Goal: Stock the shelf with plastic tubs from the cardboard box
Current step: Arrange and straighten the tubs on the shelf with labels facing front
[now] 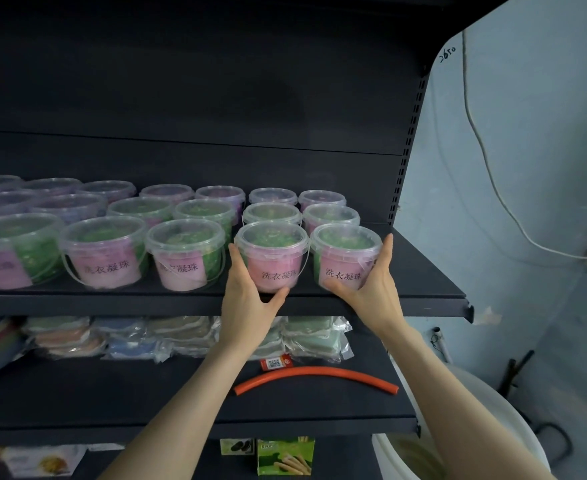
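Two tubs were being set at the front right of the shelf [181, 303], one per hand. The left-hand tub [274, 252] was clasped by the left hand [248, 311], w/ fingers [235, 261] up its left side and the thumb hooked under the front of its base. The right-hand tub [345, 254] was held likewise by the right hand [375, 292], fingers [386, 251] laid up its right side, thumb across the lower front. Both sets of fingers were thus clamped on a tub. Both tubs were seen upright, lids on, pink labels facing out, near the shelf's front lip. Whether their bases touched the board couldn't be told. They were lined up w/ the front row of other tubs [105, 251], w/ two more rows behind. The cardboard box wasn't in view.

The step was judged to be the put-down, w/ the shelf largely filled. The next move was judged to call for both tubs to be squared w/ the row, labels fwd, and let go w/o being tipped. Then the box would need to be reached for more. Some bare board was seen at the right end, so one more column could prob. be fitted there.
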### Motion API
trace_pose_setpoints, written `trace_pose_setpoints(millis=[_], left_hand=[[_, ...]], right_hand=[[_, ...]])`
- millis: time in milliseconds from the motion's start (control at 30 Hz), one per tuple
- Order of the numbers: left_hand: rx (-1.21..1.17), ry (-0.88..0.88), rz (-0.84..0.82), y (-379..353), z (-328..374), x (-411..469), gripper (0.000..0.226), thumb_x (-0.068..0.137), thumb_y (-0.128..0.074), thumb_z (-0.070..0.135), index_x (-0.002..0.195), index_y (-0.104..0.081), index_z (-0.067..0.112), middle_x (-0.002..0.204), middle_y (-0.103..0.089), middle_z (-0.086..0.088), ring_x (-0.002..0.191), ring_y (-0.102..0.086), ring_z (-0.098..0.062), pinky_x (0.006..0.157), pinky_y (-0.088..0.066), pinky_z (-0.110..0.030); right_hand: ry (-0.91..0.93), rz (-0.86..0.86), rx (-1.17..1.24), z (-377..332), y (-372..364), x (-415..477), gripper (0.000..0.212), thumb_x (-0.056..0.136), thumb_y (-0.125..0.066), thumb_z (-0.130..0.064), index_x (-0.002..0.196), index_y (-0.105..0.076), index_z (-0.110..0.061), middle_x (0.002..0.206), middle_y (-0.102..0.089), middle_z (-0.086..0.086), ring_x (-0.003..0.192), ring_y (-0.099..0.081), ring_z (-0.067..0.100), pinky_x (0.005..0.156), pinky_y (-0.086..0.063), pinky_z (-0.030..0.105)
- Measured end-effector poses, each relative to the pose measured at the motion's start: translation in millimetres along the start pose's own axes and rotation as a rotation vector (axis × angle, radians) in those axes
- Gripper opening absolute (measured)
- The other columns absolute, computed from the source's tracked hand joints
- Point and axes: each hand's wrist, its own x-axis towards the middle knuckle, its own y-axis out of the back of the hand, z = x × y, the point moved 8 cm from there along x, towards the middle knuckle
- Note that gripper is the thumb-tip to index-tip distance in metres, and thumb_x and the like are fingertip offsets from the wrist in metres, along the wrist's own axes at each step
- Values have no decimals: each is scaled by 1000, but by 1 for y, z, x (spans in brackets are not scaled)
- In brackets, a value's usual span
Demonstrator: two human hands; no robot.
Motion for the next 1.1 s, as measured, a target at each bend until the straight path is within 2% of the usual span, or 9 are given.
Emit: trace_pose_setpoints(millis=[167, 267, 333, 433, 500, 567, 700, 867, 1100], left_hand=[[125, 48, -45, 4, -8, -23, 82, 86, -64, 28, 147, -15, 2, 151, -26, -16, 139, -26, -25, 108, -28, -32], [183, 37, -90, 13, -13, -39, 59, 89, -59, 27, 137, -39, 1, 150, -29, -12, 136, -31, -24, 107, -30, -34], [207, -1, -116, 23, -15, -46, 40, 89, -60, 25, 122, -57, 3, 147, -36, -9, 129, -41, -23, 101, -40, -38], [222, -66, -97, 46, -13, -45, 21, 86, -63, 21, 99, -67, 6, 117, -59, -6, 100, -60, -25, 77, -51, -37], [223, -118, -66, 66, -11, -42, 14, 84, -66, 19, 90, -68, 7, 95, -63, -3, 76, -63, -23, 62, -50, -34], [228, -156, -34, 89, -14, -37, 10, 81, -68, 15, 85, -68, 6, 85, -65, -3, 68, -62, -23, 57, -50, -34], [259, -238, 20, 139, -29, -20, 8, 77, -72, 10, 83, -68, 6, 79, -64, -5, 70, -62, -25, 56, -50, -35], [299, -383, 69, 195, -57, 3, 21, 74, -75, 8, 93, -68, 2, 88, -62, -10, 81, -60, -30, 69, -51, -42], [342, -402, 7, 219, -96, 41, 55, 69, -79, 19, 118, -57, 4, 123, -52, -18, 111, -49, -37, 90, -41, -47]], right_hand=[[26, -29, -126, 4, 4, -26, 115, 75, -75, -37, 147, 15, -26, 150, -32, 0, 129, -41, 18, 98, -39, 30], [53, -8, -262, -2, 11, -50, 87, 81, -70, -34, 147, -15, -21, 146, -34, 0, 98, -56, 5, 93, -44, 33], [91, 19, -344, -10, 14, -61, 62, 84, -67, -31, 137, -39, -16, 139, -41, -1, 94, -58, 8, 87, -48, 38], [175, 11, -434, -31, 7, -71, 31, 86, -64, -27, 113, -61, -11, 118, -56, -1, 99, -58, 19, 78, -48, 33], [228, -1, -456, -51, -6, -74, 23, 87, -64, -26, 104, -66, -11, 108, -61, -1, 95, -58, 20, 73, -45, 30], [258, -4, -474, -72, -24, -75, 22, 87, -62, -28, 102, -67, -12, 107, -62, -1, 94, -57, 20, 72, -44, 30], [329, -7, -435, -117, -68, -77, 20, 87, -63, -24, 100, -68, -8, 104, -64, 1, 98, -56, 22, 78, -47, 36], [375, 90, -401, -166, -119, -76, 19, 86, -65, -21, 97, -69, -5, 101, -64, 6, 98, -56, 26, 77, -47, 35], [383, 196, -457, -195, -164, -57, 38, 78, -73, -25, 111, -65, -8, 125, -57, 9, 113, -46, 30, 93, -40, 36]])
